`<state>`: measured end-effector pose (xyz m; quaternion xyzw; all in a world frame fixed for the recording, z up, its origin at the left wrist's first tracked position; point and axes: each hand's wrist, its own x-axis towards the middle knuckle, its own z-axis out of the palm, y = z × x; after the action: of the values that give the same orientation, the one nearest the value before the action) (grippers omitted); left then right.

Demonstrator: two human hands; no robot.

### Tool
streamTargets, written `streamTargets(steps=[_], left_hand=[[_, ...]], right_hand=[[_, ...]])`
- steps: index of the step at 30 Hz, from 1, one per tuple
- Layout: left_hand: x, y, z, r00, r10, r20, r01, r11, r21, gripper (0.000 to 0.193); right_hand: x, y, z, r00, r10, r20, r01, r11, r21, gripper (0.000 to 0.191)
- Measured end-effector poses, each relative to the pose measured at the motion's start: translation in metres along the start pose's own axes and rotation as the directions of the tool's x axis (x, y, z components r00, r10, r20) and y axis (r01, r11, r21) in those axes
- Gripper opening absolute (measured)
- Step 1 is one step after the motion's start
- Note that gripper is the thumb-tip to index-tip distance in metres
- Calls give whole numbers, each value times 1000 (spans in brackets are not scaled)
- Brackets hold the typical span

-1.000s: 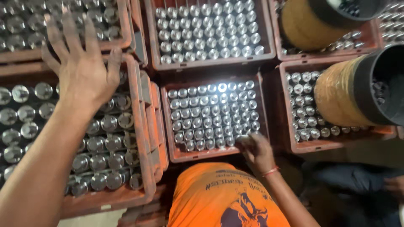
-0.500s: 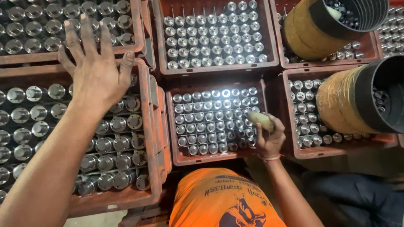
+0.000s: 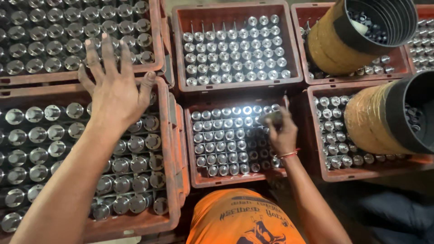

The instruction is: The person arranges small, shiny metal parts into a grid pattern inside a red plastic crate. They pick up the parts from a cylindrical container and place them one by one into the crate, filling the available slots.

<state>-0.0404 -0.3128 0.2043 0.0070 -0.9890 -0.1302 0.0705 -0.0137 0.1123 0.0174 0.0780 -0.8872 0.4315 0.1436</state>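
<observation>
The left hand is open, fingers spread, palm down on the shiny metal cylinders in the near red crate. The right hand grips one metal piece just above the cylinders of the middle crate, with two wrapped black tubs off to its right

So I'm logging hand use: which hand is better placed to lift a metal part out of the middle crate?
Probably the right hand: it hovers over the middle crate, fingers closed on a metal part. The left hand lies spread over the near left crate.
</observation>
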Motion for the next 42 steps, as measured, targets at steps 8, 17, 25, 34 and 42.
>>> streamTargets(steps=[8, 17, 25, 34, 42], left_hand=[[2, -1, 1, 1000, 0, 5, 0, 1000, 7, 88], [3, -1, 1, 1000, -7, 13, 7, 1000, 9, 90], [2, -2, 1, 1000, -6, 29, 6, 1000, 13, 91], [3, 2, -3, 995, -37, 96, 34, 999, 26, 101], [4, 3, -3, 990, -59, 125, 52, 997, 57, 106]], right_hand=[[21, 16, 10, 998, -64, 27, 67, 994, -89, 52], [54, -1, 19, 988, -121, 98, 138, 974, -182, 56], [42, 25, -9, 997, -81, 0, 80, 989, -126, 65], [-5, 22, -17, 999, -33, 16, 34, 997, -76, 72], [-28, 12, -31, 997, 76, -30, -79, 990, -116, 60]])
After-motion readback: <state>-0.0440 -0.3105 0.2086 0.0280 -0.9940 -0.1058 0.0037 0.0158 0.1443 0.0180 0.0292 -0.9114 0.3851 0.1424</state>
